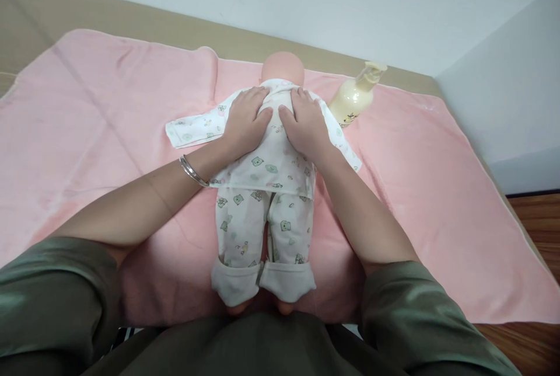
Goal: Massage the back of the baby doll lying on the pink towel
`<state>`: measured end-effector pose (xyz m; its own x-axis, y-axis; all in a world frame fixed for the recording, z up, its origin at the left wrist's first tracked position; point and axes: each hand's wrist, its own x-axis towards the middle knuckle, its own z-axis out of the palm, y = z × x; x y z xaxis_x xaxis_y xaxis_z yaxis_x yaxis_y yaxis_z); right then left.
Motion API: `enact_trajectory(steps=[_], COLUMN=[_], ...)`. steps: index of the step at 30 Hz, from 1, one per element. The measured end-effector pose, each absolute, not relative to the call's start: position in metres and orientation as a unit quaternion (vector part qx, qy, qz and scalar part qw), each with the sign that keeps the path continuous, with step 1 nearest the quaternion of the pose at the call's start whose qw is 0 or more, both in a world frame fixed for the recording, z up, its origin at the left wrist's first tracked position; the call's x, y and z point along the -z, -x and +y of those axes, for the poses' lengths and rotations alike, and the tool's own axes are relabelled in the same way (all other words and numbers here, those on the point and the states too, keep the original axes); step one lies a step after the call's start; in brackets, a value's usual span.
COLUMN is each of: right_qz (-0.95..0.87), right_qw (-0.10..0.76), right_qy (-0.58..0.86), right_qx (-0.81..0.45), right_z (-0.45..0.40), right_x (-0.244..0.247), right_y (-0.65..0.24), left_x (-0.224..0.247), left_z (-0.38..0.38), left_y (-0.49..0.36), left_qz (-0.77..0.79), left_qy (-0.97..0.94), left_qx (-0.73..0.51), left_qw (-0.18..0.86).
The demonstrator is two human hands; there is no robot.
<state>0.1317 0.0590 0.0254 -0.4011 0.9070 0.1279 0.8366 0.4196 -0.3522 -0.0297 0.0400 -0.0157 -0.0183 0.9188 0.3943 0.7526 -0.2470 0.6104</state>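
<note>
A baby doll (283, 66) lies face down, its head toward the wall and its feet toward me. It wears a white printed top (262, 169) with long sleeves and matching trousers (242, 227) with turned-up cuffs. My left hand (247, 120) rests flat on the left side of the doll's upper back, fingers stretched toward the shoulder. On the right side of the back lies my right hand (306, 122), palm down with fingers extended. The two thumbs are close but apart. Neither hand grips anything.
A pink blanket (420, 189) is spread beneath the doll. A pump bottle of pale yellow liquid (353, 98) stands beyond the doll's right-hand sleeve. Behind the blanket are a beige edge (175, 23) and a pale wall. Wooden floor (536, 230) shows at the right.
</note>
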Motion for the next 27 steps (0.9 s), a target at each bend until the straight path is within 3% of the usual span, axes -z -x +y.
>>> enact_trajectory(steps=[10, 19, 27], right_qz=[-0.855, -0.864, -0.817], right_qw=[0.14, 0.15, 0.151], right_qy=[0.483, 0.479, 0.537], right_qx=[-0.129, -0.042, -0.144], right_z=[0.07, -0.001, 0.071], right_x=[-0.029, -0.032, -0.025], right_y=[-0.143, -0.115, -0.135], left_x=[0.002, 0.011, 0.011], left_z=[0.013, 0.049, 0.02], left_y=[0.008, 0.039, 0.015], left_qz=[0.593, 0.632, 0.597], left_qy=[-0.733, -0.669, -0.713], left_qx=[-0.316, -0.368, -0.358], left_qw=[0.106, 0.132, 0.079])
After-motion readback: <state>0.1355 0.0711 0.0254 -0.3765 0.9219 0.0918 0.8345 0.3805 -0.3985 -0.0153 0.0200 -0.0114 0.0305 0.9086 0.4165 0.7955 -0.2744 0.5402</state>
